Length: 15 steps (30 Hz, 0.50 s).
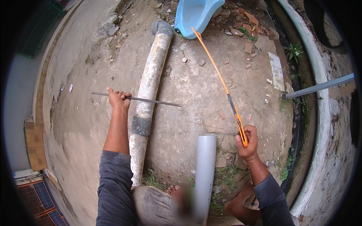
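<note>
My left hand (119,98) is closed around a thin dark metal rod (163,102). The rod lies level across an old, white-stained pipe (151,71); I cannot tell whether they touch. That pipe has a grey coupling (141,125) and a grey elbow (164,28) at its far end. On the right, my right hand (248,144) grips the handle of an orange hacksaw (226,89), seen almost edge-on, its far tip in front of a light blue squat toilet pan (194,19). A clean grey pipe (206,169) stretches out between my legs, apart from both hands.
Broken bricks and rubble (249,26) lie beyond the pan. A patterned tile piece (276,71) is at the right, near a grey metal bar (320,86) reaching in over a gutter (298,158). My bare foot (241,203) rests beside the grey pipe.
</note>
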Each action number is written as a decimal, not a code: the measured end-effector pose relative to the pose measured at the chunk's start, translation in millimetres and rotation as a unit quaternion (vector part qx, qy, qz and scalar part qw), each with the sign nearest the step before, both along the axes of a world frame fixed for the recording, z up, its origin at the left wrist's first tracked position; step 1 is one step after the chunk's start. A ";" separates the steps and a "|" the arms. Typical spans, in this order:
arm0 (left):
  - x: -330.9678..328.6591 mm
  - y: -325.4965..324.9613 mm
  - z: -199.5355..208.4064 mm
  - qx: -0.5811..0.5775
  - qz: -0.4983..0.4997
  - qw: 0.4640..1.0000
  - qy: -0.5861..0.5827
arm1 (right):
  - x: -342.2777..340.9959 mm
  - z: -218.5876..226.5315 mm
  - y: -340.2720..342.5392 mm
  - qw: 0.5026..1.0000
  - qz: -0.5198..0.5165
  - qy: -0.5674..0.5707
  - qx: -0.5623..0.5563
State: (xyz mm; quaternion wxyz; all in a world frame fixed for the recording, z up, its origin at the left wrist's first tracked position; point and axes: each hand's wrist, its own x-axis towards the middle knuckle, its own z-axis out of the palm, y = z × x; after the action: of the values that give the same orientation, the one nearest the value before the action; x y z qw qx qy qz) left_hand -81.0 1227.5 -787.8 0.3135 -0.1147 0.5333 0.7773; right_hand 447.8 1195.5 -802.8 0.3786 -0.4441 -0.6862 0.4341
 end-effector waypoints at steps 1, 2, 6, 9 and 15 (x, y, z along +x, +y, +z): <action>-9.0 -2.9 -6.3 -0.007 0.012 1.000 0.010 | -13.6 6.0 -11.5 0.999 -0.003 0.048 -0.021; -15.0 -5.0 -7.7 -0.010 0.020 0.999 0.022 | -24.3 9.7 -18.8 0.994 -0.010 0.097 -0.039; -42.4 -24.9 -24.0 -0.025 0.057 0.998 0.022 | -69.1 18.2 -30.2 0.985 0.075 0.094 -0.125; -30.4 -19.7 -23.4 -0.003 0.063 0.998 0.008 | -86.8 17.0 -38.2 0.987 0.076 0.078 -0.120; 22.6 22.5 11.3 0.090 -0.049 0.995 -0.009 | -24.9 73.7 0.1 0.992 0.057 0.009 -0.111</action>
State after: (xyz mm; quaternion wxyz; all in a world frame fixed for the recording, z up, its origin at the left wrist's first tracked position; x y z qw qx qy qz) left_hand -58.5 1249.9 -776.5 0.3654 -0.0669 0.4633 0.8046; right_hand 422.9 1195.6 -729.2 0.3076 -0.4393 -0.6546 0.5328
